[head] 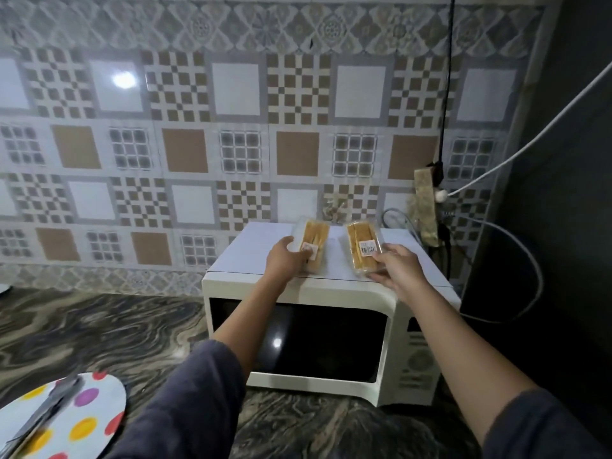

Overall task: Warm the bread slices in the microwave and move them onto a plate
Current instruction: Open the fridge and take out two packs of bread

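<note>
Two clear plastic packs of bread slices lie on top of a white microwave (351,294) whose dark door is shut. My left hand (285,260) grips the near end of the left bread pack (314,241). My right hand (397,265) holds the near end of the right bread pack (361,248), which carries a barcode label. A white plate with coloured dots (82,415) sits at the bottom left on the counter, with a knife-like utensil (46,412) lying across it.
The microwave stands on a dark marbled counter (99,329) against a patterned tile wall. Behind its right side hang a black cable (447,94), a white cable (530,137) and a socket strip (427,207). A dark appliance (563,193) fills the right edge.
</note>
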